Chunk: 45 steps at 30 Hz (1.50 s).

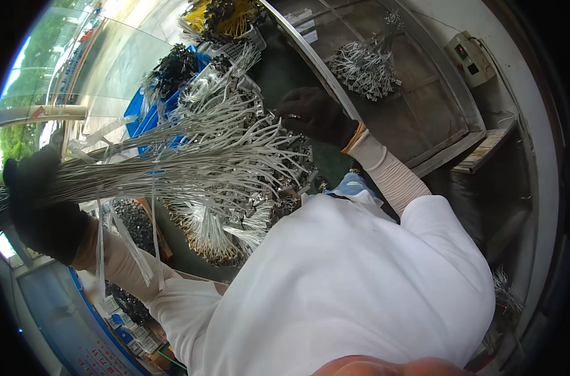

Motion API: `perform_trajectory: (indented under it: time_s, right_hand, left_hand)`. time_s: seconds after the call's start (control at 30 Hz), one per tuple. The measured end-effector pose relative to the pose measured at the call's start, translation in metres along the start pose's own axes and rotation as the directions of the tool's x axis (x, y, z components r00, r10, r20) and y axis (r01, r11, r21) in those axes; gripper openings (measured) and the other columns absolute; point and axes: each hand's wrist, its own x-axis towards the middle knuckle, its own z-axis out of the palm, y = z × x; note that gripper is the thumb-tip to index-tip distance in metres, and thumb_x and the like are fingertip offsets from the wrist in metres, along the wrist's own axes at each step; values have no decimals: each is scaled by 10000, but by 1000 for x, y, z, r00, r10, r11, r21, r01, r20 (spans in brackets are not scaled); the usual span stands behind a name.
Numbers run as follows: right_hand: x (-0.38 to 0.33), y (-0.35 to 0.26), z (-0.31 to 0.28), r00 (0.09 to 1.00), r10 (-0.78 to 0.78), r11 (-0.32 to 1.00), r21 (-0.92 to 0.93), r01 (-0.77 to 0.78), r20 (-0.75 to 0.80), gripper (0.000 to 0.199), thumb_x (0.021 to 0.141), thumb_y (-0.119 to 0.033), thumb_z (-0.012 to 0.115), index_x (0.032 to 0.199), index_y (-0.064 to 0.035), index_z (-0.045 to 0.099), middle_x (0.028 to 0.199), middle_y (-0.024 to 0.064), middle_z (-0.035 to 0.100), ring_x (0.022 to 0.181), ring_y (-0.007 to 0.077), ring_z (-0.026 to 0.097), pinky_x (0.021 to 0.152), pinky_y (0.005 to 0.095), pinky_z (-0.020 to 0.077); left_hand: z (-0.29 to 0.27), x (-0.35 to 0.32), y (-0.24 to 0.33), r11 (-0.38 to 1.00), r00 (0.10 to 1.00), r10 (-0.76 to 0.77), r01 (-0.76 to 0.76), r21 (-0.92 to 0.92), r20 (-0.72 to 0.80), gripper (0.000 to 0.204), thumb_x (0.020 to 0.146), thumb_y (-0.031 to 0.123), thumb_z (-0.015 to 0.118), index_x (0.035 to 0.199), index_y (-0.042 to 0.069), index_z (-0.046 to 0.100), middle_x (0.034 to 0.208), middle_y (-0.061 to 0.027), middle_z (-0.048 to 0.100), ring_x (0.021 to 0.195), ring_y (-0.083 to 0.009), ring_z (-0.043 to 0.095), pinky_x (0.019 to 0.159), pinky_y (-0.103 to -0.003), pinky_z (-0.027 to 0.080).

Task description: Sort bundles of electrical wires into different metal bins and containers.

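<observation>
A long bundle of thin grey cables (191, 169) stretches across the view, fanning out toward small metal ends on its right. My left hand (40, 200), in a black glove, is closed around the bundle's narrow left end. Translucent plastic strips (129, 241) hang from the bundle near that grip. Beside the upper part of the fanned ends is my right hand (316, 114), in a dark glove with an orange band at the wrist. Its fingers are curled, with a small bright glint at the tips; what they hold is too dark to make out.
Blue bins (148, 113) and a pile of black-ended cables (175, 69) lie beyond the bundle. More cables (213, 235) are below it. Another cable bunch (366, 67) rests on a metal-framed surface (416, 119) at the far right, near a wall-mounted control box (471, 59).
</observation>
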Motion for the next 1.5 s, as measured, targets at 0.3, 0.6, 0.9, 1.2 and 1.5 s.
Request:
perform_trajectory:
  time_s: [0.3, 0.6, 0.9, 1.2, 1.5]
  right_hand:
    - [2, -6, 7, 965, -208, 718, -644, 263, 162, 81, 741, -211, 677, 759, -164, 613, 766, 53, 571, 782, 219, 586, 721, 385, 459]
    - [19, 59, 16, 993, 66, 987, 150, -52, -95, 230, 918, -217, 654, 1091, -67, 680, 1036, 131, 676, 996, 296, 645, 874, 373, 509]
    - [103, 71, 43, 978, -206, 955, -211, 209, 38, 271, 815, -120, 709, 1086, -134, 720, 1099, 117, 691, 1061, 285, 652, 924, 365, 527]
    - [127, 69, 41, 822, -230, 686, -512, 517, 521, 122, 749, -153, 678, 860, -155, 729, 1068, 80, 698, 1007, 279, 659, 874, 376, 538]
    - [86, 76, 11, 998, -54, 996, -77, 55, 11, 221, 855, -127, 716, 1076, -115, 710, 1099, 90, 677, 1053, 263, 652, 890, 343, 538]
  left_hand:
    - [11, -10, 4, 995, 998, 53, -52, 84, -18, 371, 962, 153, 473, 1128, -145, 619, 1026, -272, 675, 908, -356, 690, 826, -424, 604]
    - [20, -27, 5, 991, 993, 30, -44, -124, -112, 366, 932, 134, 527, 1111, -176, 606, 1153, -298, 593, 923, -390, 669, 793, -454, 622]
    - [39, -40, 29, 971, 992, -16, -14, -238, -122, 240, 861, 59, 536, 935, -157, 609, 978, -208, 570, 875, -354, 620, 781, -485, 535]
    - [79, -30, 50, 886, 940, -275, 168, -431, -199, 69, 798, 35, 459, 788, 42, 392, 754, -77, 354, 704, -211, 429, 729, -356, 405]
    - [85, -37, 44, 977, 865, -204, 147, -157, -459, 159, 826, 88, 513, 914, -43, 499, 787, -106, 470, 750, -251, 512, 776, -398, 447]
